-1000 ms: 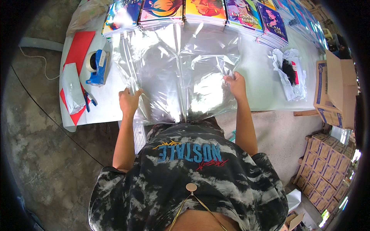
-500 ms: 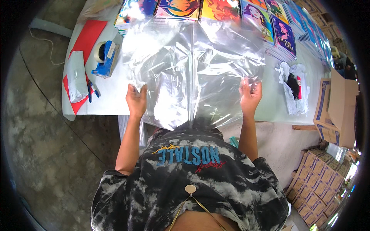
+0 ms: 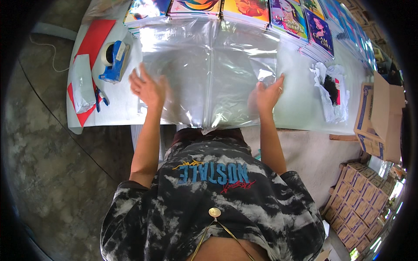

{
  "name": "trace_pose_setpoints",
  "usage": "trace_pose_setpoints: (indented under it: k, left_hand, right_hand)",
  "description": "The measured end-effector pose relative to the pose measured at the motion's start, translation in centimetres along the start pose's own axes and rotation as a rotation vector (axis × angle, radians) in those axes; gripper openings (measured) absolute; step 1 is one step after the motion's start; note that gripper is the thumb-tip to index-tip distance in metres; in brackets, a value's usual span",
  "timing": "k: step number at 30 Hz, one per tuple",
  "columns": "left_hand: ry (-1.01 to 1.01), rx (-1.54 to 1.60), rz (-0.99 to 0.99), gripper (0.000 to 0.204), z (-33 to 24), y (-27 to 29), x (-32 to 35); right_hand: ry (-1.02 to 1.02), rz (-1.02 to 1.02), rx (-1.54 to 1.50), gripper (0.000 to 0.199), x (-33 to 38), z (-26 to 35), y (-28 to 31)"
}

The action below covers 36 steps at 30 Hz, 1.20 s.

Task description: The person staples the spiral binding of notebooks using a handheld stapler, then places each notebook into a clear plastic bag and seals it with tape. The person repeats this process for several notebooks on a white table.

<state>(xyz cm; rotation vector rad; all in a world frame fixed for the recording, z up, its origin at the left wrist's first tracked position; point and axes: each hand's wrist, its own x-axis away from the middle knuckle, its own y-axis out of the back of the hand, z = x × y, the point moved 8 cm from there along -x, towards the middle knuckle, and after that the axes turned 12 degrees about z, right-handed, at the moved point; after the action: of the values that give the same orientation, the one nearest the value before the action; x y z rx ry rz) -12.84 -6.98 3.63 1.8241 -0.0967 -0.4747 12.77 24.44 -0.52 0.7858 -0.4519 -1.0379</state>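
Observation:
A large clear plastic bag or sheet (image 3: 187, 71) lies spread on the white-covered table (image 3: 300, 98), with a lengthwise crease down its middle. Its near edge hangs slightly over the table's front. My left hand (image 3: 149, 90) is over the left edge of the plastic, open and a little blurred, with the fingers spread. At the right edge, my right hand (image 3: 267, 98) is open too, thumb and fingers apart, over or touching the plastic. Neither hand grips it.
Stacks of colourful spiral notebooks (image 3: 246, 11) line the far side. At left are a blue tape dispenser (image 3: 115, 65), a red sheet (image 3: 96, 38), a white wrapped bundle (image 3: 82, 85) and a small blue tool (image 3: 102, 97). Crumpled white paper (image 3: 324, 108) and an open cardboard box (image 3: 379, 117) are at right.
Both hands have let go of the raised plastic, which now lies flatter on the table. My left hand has moved up and spread its fingers; my right hand has shifted inward.

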Motion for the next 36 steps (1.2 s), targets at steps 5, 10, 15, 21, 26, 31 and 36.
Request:
trace_pose_setpoints:
  k: [5, 10, 15, 21, 26, 31, 36]
  left_hand:
    - [-0.462, 0.05, 0.335, 0.074, -10.6, -4.8, 3.5]
    - [-0.489, 0.003, 0.617, 0.07, -9.2, -8.4, 3.9]
    - [-0.204, -0.154, 0.567, 0.073, 1.2, -6.3, 0.4]
    - [-0.218, -0.043, 0.425, 0.081, 3.2, -3.7, 2.3]
    - [-0.553, -0.023, 0.825, 0.092, -2.3, -1.1, 11.0]
    - [-0.496, -0.134, 0.803, 0.104, -1.4, -0.8, 11.6]
    - [-0.385, -0.119, 0.766, 0.109, 0.0, 0.1, 10.5]
  right_hand:
    - [0.659, 0.225, 0.308, 0.065, 3.9, 10.9, -5.0]
    - [0.661, 0.395, 0.396, 0.056, 4.4, 8.1, -9.9]
    - [0.651, 0.416, 0.376, 0.056, 4.5, 7.9, -9.6]
    - [0.651, 0.462, 0.28, 0.072, 6.4, 9.1, -7.2]
    - [0.662, 0.648, 0.35, 0.089, 13.5, 5.9, -7.6]
    - [0.521, 0.613, 0.385, 0.095, 12.6, 2.8, -4.0]
    - [0.275, 0.414, 0.548, 0.102, 10.9, -7.1, 1.4]
